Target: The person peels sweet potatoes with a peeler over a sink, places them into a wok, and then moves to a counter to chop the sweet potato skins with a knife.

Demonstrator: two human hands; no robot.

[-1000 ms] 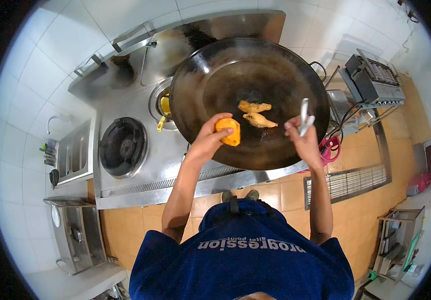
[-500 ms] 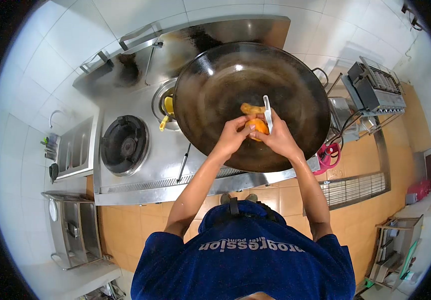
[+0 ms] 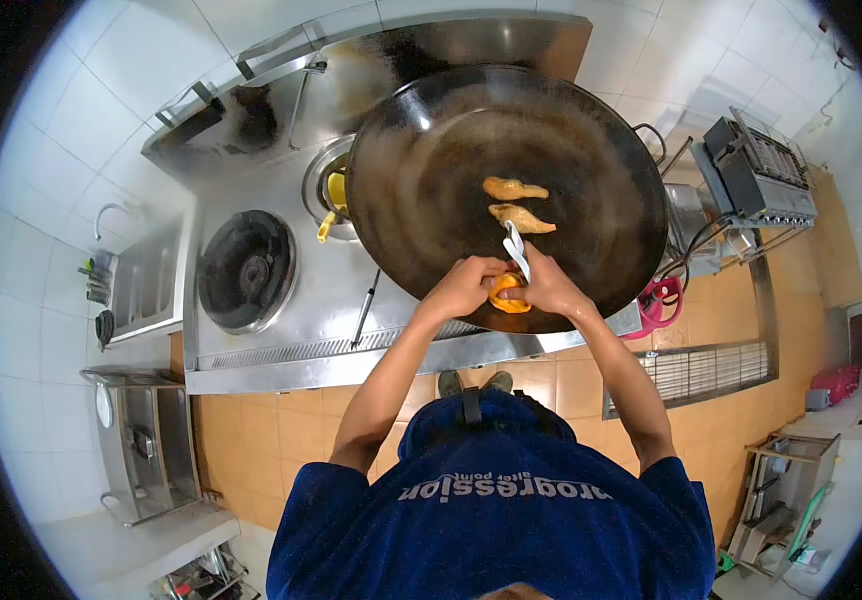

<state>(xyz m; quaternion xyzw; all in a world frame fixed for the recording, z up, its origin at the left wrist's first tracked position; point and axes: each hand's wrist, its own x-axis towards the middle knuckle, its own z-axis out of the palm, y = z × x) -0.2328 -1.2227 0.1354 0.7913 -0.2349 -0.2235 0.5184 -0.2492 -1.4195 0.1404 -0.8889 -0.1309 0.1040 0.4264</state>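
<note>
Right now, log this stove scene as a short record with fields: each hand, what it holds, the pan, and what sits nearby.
left hand: grip on the orange piece, over the near rim of the wok
right hand: grip on a small pale-handled tool, also touching the orange piece
wok: large, dark, on the steel stove
in wok: two fried pieces, apart from the hands
nearby: empty burner left of the wok; pot with yellow ladle behind it; sink far left
</note>
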